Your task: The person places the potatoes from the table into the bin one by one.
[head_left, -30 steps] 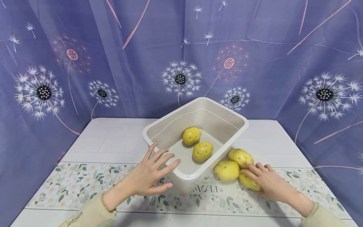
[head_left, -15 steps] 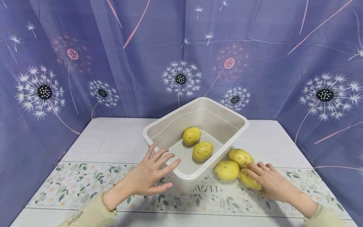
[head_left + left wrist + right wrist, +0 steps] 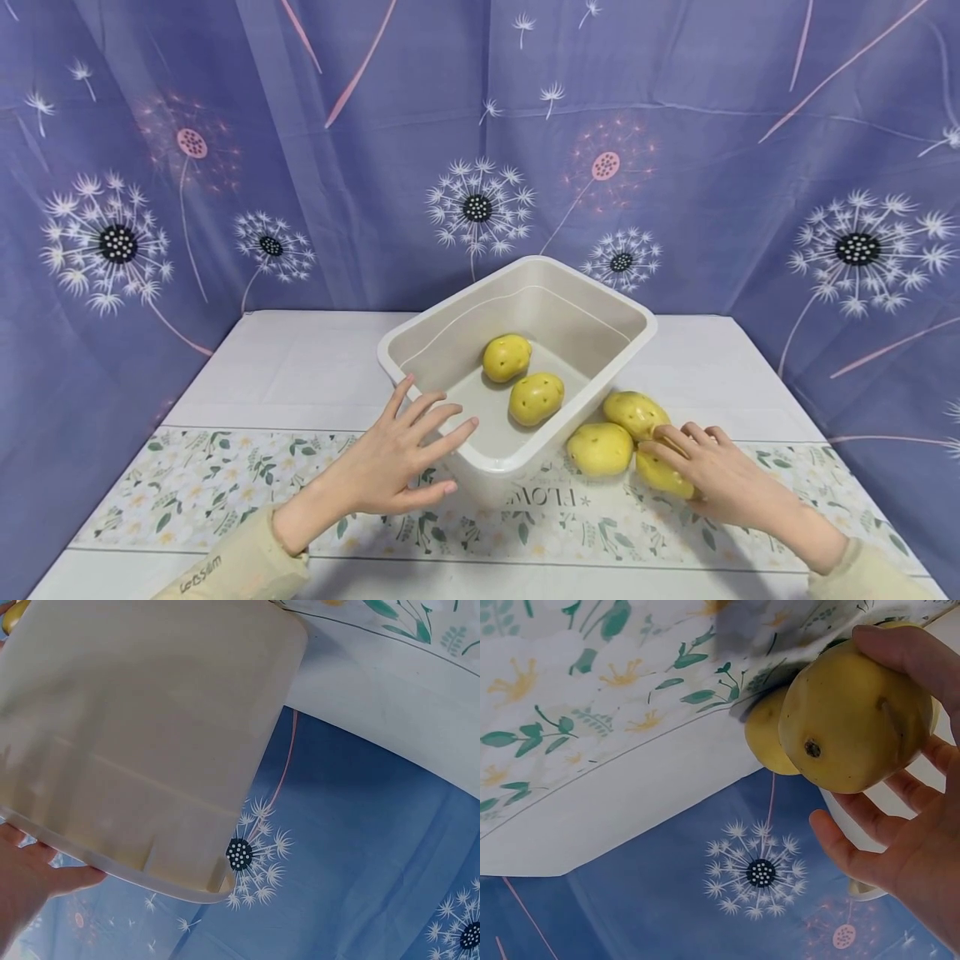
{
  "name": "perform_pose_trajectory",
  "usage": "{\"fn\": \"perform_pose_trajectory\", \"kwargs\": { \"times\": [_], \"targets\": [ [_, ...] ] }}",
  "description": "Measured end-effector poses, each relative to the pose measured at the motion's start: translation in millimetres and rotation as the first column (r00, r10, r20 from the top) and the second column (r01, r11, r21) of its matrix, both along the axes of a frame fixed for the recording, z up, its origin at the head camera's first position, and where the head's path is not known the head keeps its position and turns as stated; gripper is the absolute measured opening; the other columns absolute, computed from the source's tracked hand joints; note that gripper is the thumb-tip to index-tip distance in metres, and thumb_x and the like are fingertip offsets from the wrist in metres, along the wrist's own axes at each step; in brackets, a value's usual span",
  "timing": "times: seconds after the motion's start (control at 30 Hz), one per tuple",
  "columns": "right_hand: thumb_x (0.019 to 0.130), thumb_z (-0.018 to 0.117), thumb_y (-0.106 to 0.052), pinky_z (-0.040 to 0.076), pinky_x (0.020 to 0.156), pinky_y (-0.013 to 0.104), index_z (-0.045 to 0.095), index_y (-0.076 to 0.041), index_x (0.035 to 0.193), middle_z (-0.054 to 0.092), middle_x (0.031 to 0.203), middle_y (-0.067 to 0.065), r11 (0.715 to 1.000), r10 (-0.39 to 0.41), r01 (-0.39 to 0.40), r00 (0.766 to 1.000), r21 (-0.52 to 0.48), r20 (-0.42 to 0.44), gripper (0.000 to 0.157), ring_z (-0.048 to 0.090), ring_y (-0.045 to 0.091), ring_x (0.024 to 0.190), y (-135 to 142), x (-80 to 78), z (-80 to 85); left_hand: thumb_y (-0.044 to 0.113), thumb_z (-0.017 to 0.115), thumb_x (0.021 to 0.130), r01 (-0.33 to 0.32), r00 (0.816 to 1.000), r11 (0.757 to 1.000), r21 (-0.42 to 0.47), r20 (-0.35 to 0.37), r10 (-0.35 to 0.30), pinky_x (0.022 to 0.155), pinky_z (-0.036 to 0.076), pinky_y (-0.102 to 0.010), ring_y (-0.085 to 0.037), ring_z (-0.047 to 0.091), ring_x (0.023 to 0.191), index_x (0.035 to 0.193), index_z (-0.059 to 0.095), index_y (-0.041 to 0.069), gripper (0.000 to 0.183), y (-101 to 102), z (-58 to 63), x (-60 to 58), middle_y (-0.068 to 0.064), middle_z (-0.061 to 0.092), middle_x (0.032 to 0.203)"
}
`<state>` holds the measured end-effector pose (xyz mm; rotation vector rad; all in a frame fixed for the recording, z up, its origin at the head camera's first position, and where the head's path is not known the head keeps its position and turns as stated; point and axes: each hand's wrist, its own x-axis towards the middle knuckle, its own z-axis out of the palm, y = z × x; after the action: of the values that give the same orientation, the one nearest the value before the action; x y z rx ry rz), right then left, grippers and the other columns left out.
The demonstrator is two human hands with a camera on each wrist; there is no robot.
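A pale beige plastic bin (image 3: 495,467) stands at an angle on the table with two yellow potatoes inside, one potato (image 3: 507,358) behind the other potato (image 3: 536,399). My left hand (image 3: 397,458) lies at its near left corner, fingers spread over the rim. Outside the bin, on its right, sit a potato (image 3: 600,450) and another potato (image 3: 634,414) side by side. My right hand (image 3: 723,479) holds a third potato (image 3: 855,720) next to them, thumb on one side and fingers on the other. Part of this potato is hidden under the hand in the head view.
A white tablecloth with a floral band (image 3: 247,492) covers the table. Behind and on both sides hangs a blue-purple dandelion curtain (image 3: 360,167), close to the table's back edge. The bin's back corner stands near this curtain.
My right hand and the potato in it have shifted slightly right, away from the two potatoes beside the bin. The left hand and the bin have stayed put.
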<state>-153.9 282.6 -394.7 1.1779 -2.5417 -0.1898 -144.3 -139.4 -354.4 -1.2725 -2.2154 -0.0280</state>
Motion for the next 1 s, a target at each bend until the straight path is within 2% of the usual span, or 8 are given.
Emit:
{"fn": "perform_pose_trajectory", "kwargs": {
  "times": [0.13, 0.23, 0.37, 0.5, 0.67, 0.87, 1.0],
  "targets": [
    [0.038, 0.082, -0.021, 0.04, 0.064, 0.037, 0.054, -0.015, 0.118, 0.053, 0.108, 0.004, 1.0, 0.003, -0.002, 1.0, 0.008, -0.019, 0.084, 0.049, 0.021, 0.087, 0.5, 0.5, 3.0, 0.052, 0.019, 0.092, -0.001, 1.0, 1.0, -0.002, 0.003, 0.001, 0.102, 0.017, -0.062, -0.028, 0.039, 0.119, 0.133, 0.04, 0.018, 0.058, 0.2, 0.2, 0.2, -0.007, 0.049, 0.12],
    [0.037, 0.081, -0.019, 0.04, 0.064, 0.037, 0.054, -0.014, 0.118, 0.053, 0.108, 0.004, 1.0, 0.001, -0.001, 1.0, 0.01, -0.027, 0.086, 0.049, 0.021, 0.087, 0.8, 0.9, 5.2, 0.051, 0.031, 0.09, 0.003, 1.0, 1.0, -0.002, 0.007, -0.003, 0.102, 0.017, -0.062, -0.028, 0.04, 0.118, 0.133, 0.041, 0.017, 0.056, -0.1, 0.4, -0.1, -0.007, 0.049, 0.12],
    [0.036, 0.08, -0.018, 0.04, 0.065, 0.037, 0.054, -0.014, 0.118, 0.053, 0.108, 0.004, 1.0, 0.003, -0.003, 0.999, 0.009, -0.037, 0.086, 0.048, 0.02, 0.086, 1.0, 0.6, 9.6, 0.051, 0.036, 0.088, 0.005, 1.0, 1.0, -0.005, 0.008, -0.005, 0.102, 0.017, -0.061, -0.029, 0.04, 0.118, 0.134, 0.04, 0.017, 0.056, -0.9, 0.6, -0.5, -0.007, 0.048, 0.12],
    [0.037, 0.081, -0.019, 0.041, 0.065, 0.037, 0.054, -0.014, 0.118, 0.053, 0.108, 0.005, 1.0, 0.01, -0.01, 0.999, 0.012, -0.046, 0.086, 0.048, 0.02, 0.086, 1.4, -0.3, 15.6, 0.051, 0.026, 0.091, 0.004, 1.0, 1.0, -0.007, 0.006, -0.004, 0.102, 0.017, -0.061, -0.029, 0.04, 0.118, 0.135, 0.038, 0.018, 0.057, -1.1, 1.0, -0.2, -0.007, 0.048, 0.12],
    [0.038, 0.082, -0.022, 0.042, 0.065, 0.039, 0.053, -0.013, 0.118, 0.053, 0.109, 0.007, 1.0, 0.014, -0.013, 0.998, 0.018, -0.063, 0.086, 0.049, 0.023, 0.087, 1.2, -1.9, 22.1, 0.051, 0.027, 0.091, 0.005, 1.0, 1.0, -0.007, 0.01, -0.005, 0.102, 0.017, -0.061, -0.029, 0.04, 0.118, 0.135, 0.038, 0.018, 0.057, -1.1, 1.0, -0.4, -0.007, 0.048, 0.12],
    [0.039, 0.08, -0.023, 0.042, 0.065, 0.037, 0.052, -0.014, 0.116, 0.052, 0.108, 0.005, 1.0, 0.027, -0.027, 0.997, 0.006, -0.079, 0.083, 0.05, 0.022, 0.086, -1.5, -3.2, 28.9, 0.052, 0.02, 0.092, 0.0, 1.0, 1.0, -0.012, -0.002, 0.0, 0.102, 0.017, -0.061, -0.028, 0.039, 0.119, 0.134, 0.039, 0.018, 0.058, -0.9, 0.9, -0.2, -0.007, 0.049, 0.12],
    [0.038, 0.08, -0.022, 0.042, 0.065, 0.037, 0.052, -0.014, 0.116, 0.052, 0.109, 0.005, 0.999, 0.037, -0.037, 0.995, 0.004, -0.09, 0.084, 0.05, 0.022, 0.087, -2.8, -4.0, 34.8, 0.052, 0.02, 0.092, -0.003, 1.0, 1.0, -0.014, -0.003, 0.003, 0.102, 0.017, -0.061, -0.027, 0.039, 0.119, 0.134, 0.039, 0.018, 0.058, -0.7, 0.7, -0.1, -0.006, 0.049, 0.12]
  ]
}}
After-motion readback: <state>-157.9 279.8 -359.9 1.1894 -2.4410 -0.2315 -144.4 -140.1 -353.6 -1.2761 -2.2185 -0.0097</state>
